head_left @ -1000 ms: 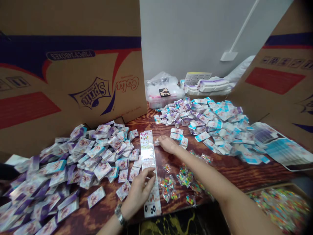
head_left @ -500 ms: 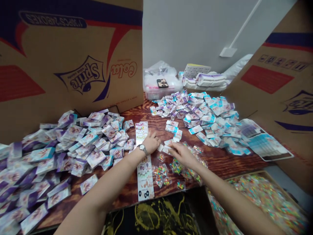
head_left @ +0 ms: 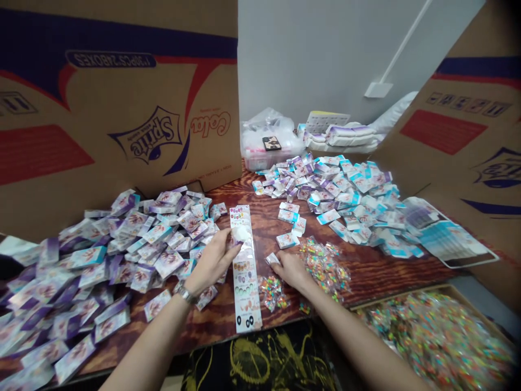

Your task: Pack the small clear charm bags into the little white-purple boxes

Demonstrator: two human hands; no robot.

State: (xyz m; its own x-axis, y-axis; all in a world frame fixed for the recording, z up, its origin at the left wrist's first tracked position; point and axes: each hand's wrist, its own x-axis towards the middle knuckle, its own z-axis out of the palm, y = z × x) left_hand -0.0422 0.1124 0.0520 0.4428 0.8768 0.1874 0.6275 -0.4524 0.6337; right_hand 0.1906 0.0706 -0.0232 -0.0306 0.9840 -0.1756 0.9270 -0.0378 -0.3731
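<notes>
My left hand (head_left: 215,259), wearing a metal watch, pinches a small white-and-purple box (head_left: 241,234) above a long printed sticker strip (head_left: 245,293). My right hand (head_left: 292,270) is closed on another small pale box (head_left: 272,259), just right of the strip; its fingertips are partly hidden. Beside that hand lie clear packets of colourful sweets (head_left: 323,263), with a smaller cluster of packets (head_left: 272,292) nearer the table's front edge. A few loose boxes (head_left: 287,240) rest just beyond my right hand.
A heap of filled-looking boxes (head_left: 134,233) covers the left side. More boxes (head_left: 345,190) are piled at the back right, near flat stacked cartons (head_left: 443,233). Large cardboard boxes (head_left: 163,87) stand behind. A bin of sweet packets (head_left: 439,331) sits low at right.
My left hand has moved from over the strip's middle to its left side, with a small box in its fingers. My right hand has come nearer, beside the sweet packets.
</notes>
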